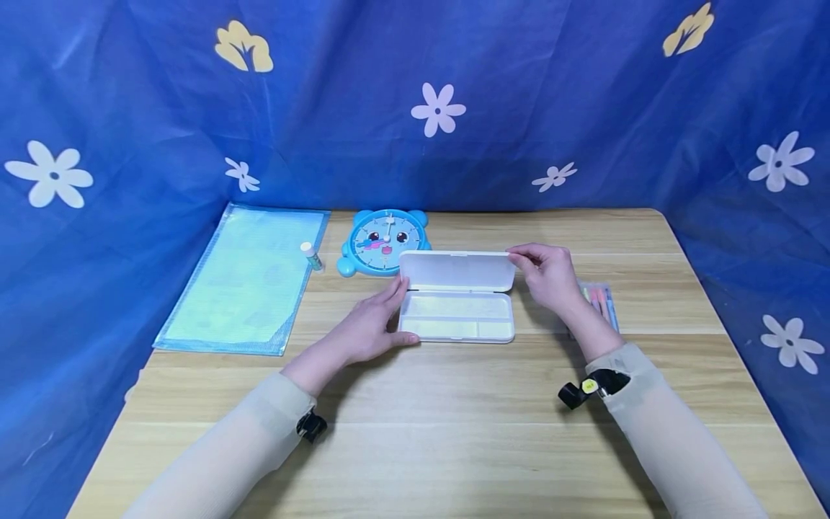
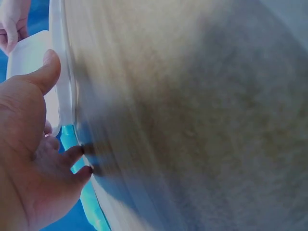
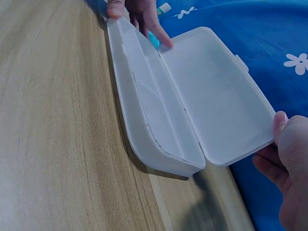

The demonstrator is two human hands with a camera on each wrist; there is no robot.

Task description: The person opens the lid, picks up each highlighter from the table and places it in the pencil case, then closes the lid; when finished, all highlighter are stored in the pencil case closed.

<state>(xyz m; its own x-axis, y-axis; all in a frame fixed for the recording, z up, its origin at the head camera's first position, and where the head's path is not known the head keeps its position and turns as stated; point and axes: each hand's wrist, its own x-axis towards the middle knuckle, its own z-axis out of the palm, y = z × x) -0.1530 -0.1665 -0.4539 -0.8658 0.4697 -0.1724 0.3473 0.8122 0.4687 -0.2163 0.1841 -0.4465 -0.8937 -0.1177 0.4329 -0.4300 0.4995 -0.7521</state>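
A white plastic pencil case (image 1: 447,308) sits on the table with its lid (image 1: 457,271) raised at the back. Its base is divided into compartments, with nothing lying in them. My left hand (image 1: 369,326) holds the left end of the base, thumb at the front corner and fingers by the hinge. With thumb and fingers, my right hand (image 1: 547,277) pinches the lid's upper right corner. The right wrist view shows this pinch on the lid (image 3: 216,91) from the side, the lid tilted back from the base.
Behind the case stands a blue toy clock (image 1: 387,241) with a cartoon face. A glue stick (image 1: 312,256) is upright beside a light-blue mesh zip folder (image 1: 240,281) on the left. A clear pack of colored pens (image 1: 601,303) lies partly behind my right wrist. Blue flowered cloth (image 1: 493,158) borders the table.
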